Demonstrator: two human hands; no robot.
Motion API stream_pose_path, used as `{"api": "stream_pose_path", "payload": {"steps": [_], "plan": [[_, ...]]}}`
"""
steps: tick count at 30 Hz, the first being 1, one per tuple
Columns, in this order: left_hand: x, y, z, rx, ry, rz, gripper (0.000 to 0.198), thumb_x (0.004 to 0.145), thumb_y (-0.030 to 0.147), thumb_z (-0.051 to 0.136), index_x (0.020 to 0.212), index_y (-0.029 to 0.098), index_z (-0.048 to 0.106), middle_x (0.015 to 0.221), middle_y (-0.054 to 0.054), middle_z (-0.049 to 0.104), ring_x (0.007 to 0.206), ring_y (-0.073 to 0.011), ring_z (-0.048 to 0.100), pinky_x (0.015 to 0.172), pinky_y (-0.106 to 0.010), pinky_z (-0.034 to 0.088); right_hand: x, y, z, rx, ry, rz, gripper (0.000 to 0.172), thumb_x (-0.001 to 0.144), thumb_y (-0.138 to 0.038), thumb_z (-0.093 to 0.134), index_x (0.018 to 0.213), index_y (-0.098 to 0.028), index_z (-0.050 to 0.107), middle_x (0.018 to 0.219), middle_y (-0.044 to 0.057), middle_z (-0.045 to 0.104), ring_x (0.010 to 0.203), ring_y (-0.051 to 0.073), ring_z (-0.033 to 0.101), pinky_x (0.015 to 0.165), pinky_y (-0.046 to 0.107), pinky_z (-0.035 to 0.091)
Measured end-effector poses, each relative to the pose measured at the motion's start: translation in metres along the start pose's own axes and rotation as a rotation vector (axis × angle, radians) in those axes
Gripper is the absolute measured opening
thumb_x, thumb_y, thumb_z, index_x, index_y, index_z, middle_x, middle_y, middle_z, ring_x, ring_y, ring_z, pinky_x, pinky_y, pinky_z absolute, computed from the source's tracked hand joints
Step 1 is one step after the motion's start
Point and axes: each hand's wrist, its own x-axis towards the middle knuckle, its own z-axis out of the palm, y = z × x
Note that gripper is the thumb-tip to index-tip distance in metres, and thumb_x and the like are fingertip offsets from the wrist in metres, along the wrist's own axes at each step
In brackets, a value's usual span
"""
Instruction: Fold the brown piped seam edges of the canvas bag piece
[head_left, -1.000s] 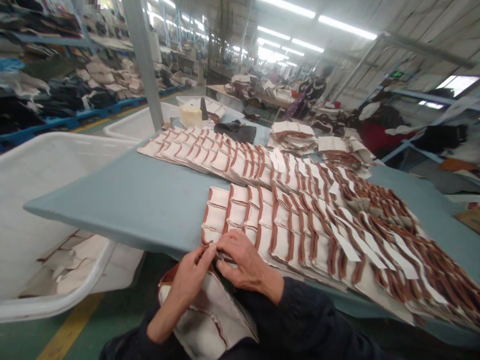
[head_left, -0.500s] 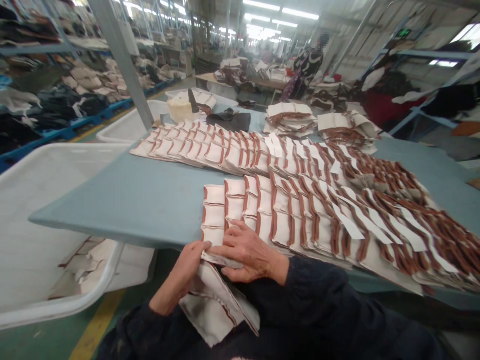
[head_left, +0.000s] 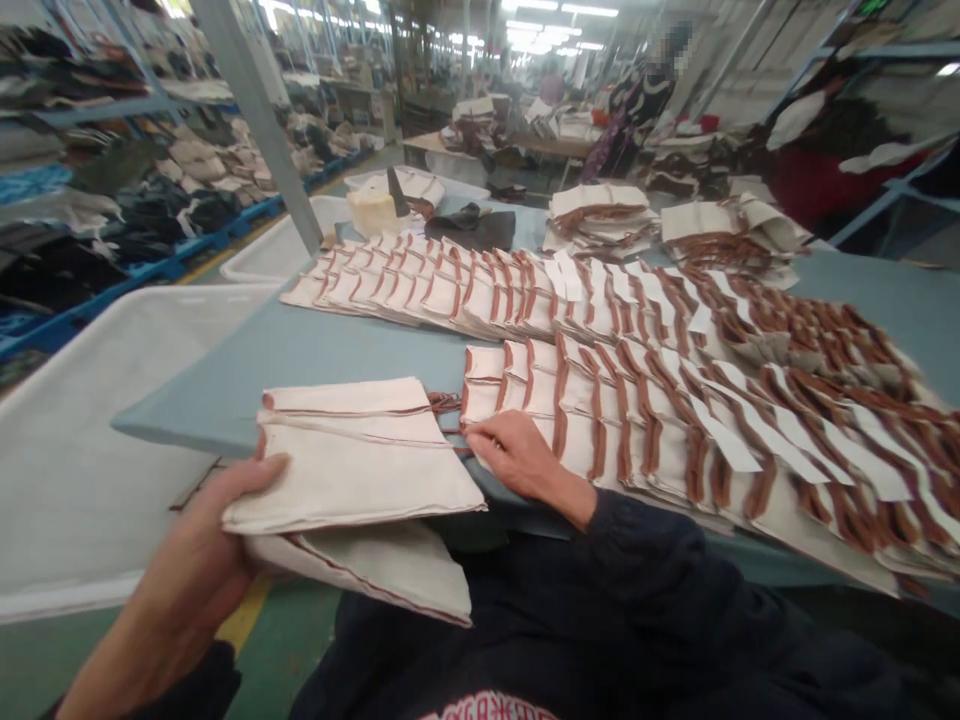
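My left hand [head_left: 214, 525] grips the left edge of a folded cream fabric piece [head_left: 360, 455] with brown edging, thumb on top. The piece hangs over the table's near edge, and its lower flap droops open. Thin brown straps [head_left: 448, 402] run from its right side. With fingers closed, my right hand [head_left: 517, 455] pinches one of these straps beside the front row of overlapping cream pieces [head_left: 540, 390]. Its fingertips are partly hidden.
A second row of cream pieces [head_left: 420, 285] lies behind on the blue-grey table [head_left: 195, 390], with white paper strips on both rows. Stacked pieces [head_left: 600, 215] sit farther back. A white bin [head_left: 82, 420] stands at left near a metal post [head_left: 259, 120]. A person [head_left: 637, 95] is in the background.
The end piece has come away from the front row and moved left in my left hand. My right hand has shifted from the fabric to the straps. The view has turned slightly.
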Motion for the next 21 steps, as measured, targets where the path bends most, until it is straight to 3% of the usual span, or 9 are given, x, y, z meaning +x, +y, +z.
{"api": "stream_pose_path", "payload": {"steps": [3,6,9,12,16,18,21], "plan": [[-0.016,-0.003,0.005,0.024,-0.064,-0.056,0.048,0.057,0.046,0.082,0.091,0.013,0.076,0.069,-0.006,0.079,0.073,-0.0317,0.077,0.058,-0.033,0.062,-0.002,-0.035,-0.021,0.138,0.072,-0.002,0.028,0.106,-0.033,0.052,0.123,-0.018,0.068,0.116,0.013,0.076,0.108,0.028,0.068,0.095,0.044,0.054],[-0.023,-0.015,0.021,0.008,-0.11,-0.028,0.05,0.06,0.052,0.081,0.09,0.012,0.078,0.07,-0.007,0.079,0.071,-0.0321,0.076,0.056,-0.034,0.06,-0.017,-0.081,-0.035,0.328,0.086,-0.182,0.05,0.095,-0.047,0.069,0.136,-0.02,0.059,0.129,0.015,0.072,0.12,0.033,0.066,0.104,0.05,0.055],[-0.027,-0.025,0.033,0.011,-0.201,0.039,0.044,0.071,0.055,0.078,0.088,0.014,0.079,0.069,-0.005,0.077,0.065,-0.027,0.071,0.056,-0.033,0.057,-0.031,-0.107,-0.029,0.201,0.171,-0.219,0.045,0.095,-0.023,0.061,0.14,-0.018,0.057,0.123,0.017,0.074,0.111,0.033,0.07,0.095,0.05,0.06],[-0.034,-0.032,0.037,0.112,-0.331,0.098,0.044,0.082,0.061,0.074,0.076,0.017,0.077,0.064,-0.003,0.073,0.058,-0.0219,0.063,0.053,-0.03,0.052,-0.035,-0.105,-0.017,0.183,0.259,-0.179,0.043,0.097,-0.012,0.051,0.138,-0.018,0.061,0.116,0.016,0.076,0.103,0.03,0.073,0.086,0.045,0.062],[-0.044,-0.036,0.036,0.153,-0.335,0.176,0.062,0.093,0.075,0.053,0.082,0.021,0.08,0.084,-0.007,0.082,0.073,-0.0282,0.072,0.064,-0.035,0.059,-0.036,-0.093,-0.019,0.344,0.269,-0.138,0.021,0.109,-0.021,0.048,0.118,-0.021,0.067,0.093,0.007,0.077,0.081,0.021,0.073,0.073,0.032,0.059],[-0.047,-0.037,0.036,0.128,-0.344,0.145,0.076,0.093,0.084,0.04,0.087,0.021,0.081,0.091,-0.009,0.084,0.075,-0.0294,0.073,0.064,-0.036,0.059,-0.039,-0.09,-0.025,0.427,0.23,-0.063,0.021,0.111,-0.026,0.046,0.11,-0.021,0.067,0.09,0.005,0.076,0.079,0.019,0.072,0.073,0.03,0.058],[-0.05,-0.037,0.041,0.076,-0.387,0.034,0.09,0.087,0.095,0.033,0.089,0.019,0.08,0.074,-0.009,0.08,0.062,-0.027,0.069,0.054,-0.034,0.054,-0.045,-0.088,-0.032,0.448,0.186,0.006,0.024,0.112,-0.03,0.046,0.101,-0.022,0.066,0.087,0.005,0.074,0.077,0.02,0.069,0.07,0.03,0.055]]}}
